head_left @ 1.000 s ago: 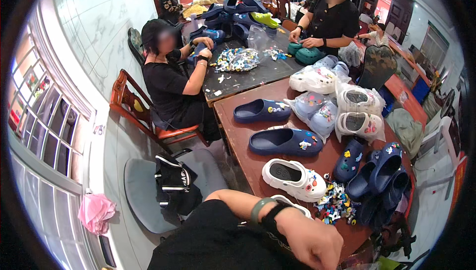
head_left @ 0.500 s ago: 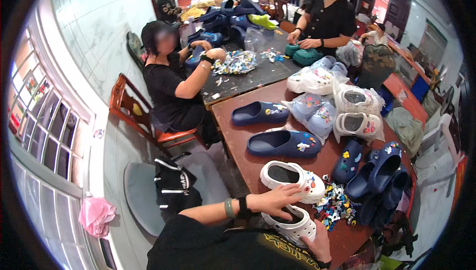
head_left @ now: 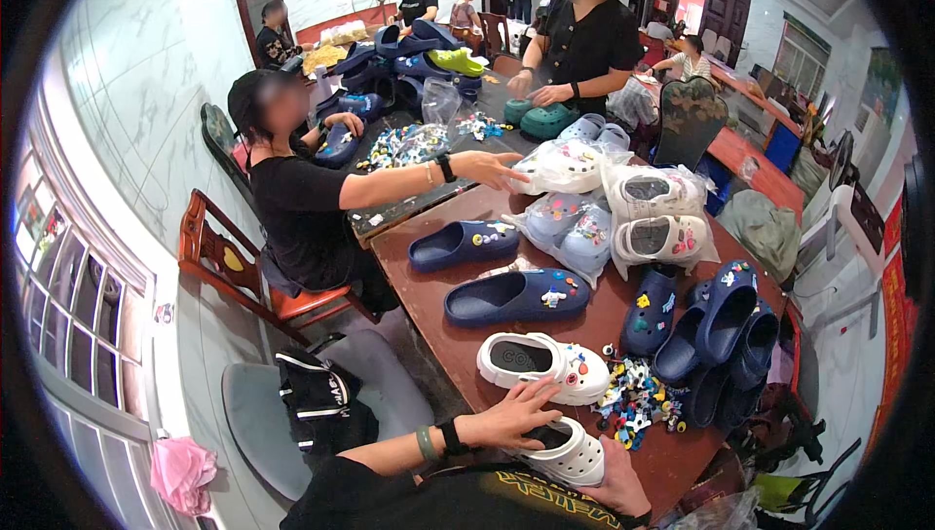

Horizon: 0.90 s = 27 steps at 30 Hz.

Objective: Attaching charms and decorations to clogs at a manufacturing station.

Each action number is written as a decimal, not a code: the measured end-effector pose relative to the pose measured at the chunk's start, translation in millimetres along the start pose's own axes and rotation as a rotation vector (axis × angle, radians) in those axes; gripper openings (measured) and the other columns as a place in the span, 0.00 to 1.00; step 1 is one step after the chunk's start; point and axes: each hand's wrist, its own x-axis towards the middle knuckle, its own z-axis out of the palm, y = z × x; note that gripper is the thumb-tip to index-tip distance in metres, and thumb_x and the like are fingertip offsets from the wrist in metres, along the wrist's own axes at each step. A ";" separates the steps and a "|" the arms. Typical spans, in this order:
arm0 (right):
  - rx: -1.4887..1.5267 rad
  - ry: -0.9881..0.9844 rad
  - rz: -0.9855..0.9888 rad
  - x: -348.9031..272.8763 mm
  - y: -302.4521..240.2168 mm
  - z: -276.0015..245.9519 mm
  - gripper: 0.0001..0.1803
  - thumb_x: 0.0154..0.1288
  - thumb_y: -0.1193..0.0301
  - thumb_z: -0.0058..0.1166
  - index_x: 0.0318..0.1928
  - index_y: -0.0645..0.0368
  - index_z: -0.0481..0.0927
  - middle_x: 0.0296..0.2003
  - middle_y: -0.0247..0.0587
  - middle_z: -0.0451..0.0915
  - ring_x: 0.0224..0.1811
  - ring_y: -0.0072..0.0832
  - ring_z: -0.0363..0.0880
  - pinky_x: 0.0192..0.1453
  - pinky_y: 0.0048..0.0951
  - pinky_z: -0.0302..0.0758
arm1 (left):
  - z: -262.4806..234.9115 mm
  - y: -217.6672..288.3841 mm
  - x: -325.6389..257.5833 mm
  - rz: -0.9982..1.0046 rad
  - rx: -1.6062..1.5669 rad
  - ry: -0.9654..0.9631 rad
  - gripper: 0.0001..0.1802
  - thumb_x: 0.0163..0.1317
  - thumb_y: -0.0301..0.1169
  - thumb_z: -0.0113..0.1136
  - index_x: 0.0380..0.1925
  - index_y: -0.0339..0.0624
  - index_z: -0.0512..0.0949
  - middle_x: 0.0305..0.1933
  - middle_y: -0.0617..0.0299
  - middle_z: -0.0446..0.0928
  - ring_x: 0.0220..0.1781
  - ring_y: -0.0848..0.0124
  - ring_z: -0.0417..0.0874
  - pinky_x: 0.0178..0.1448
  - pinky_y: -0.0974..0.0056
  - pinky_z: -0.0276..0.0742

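Observation:
A white clog (head_left: 563,454) with bare holes on its upper is close in front of me at the table's near edge. My right hand (head_left: 623,481) grips it by the toe side. My left hand (head_left: 514,417) reaches over its heel opening, fingers stretched out and thumb down by the opening. Just beyond lies a second white clog (head_left: 582,374), with colourful charms on its toe. To the right of the white clogs is a loose pile of small colourful charms (head_left: 638,398). Two navy clogs (head_left: 521,298) with charms lie farther off on the reddish-brown table (head_left: 429,282).
Several navy clogs (head_left: 726,321) are heaped at the right. Bagged white clogs (head_left: 662,238) and bagged light-blue clogs (head_left: 575,228) stand behind. A seated co-worker's arm (head_left: 419,177) extends toward the bags. Another co-worker (head_left: 584,43) stands over green clogs. A grey chair (head_left: 380,364) is at my left.
My view has shifted, so the scene sits further left. The seated co-worker has stretched an arm out toward the bagged clogs. My hands stay at the same white clog.

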 end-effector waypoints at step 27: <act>-0.099 0.086 -0.047 31.2 39.9 18.1 0.57 0.38 0.66 0.75 0.69 0.64 0.54 0.66 0.61 0.58 0.70 0.57 0.54 0.72 0.48 0.54 | 10.4 -14.9 5.0 -0.070 0.046 0.044 0.41 0.52 0.33 0.65 0.65 0.35 0.59 0.73 0.50 0.55 0.75 0.50 0.52 0.72 0.46 0.53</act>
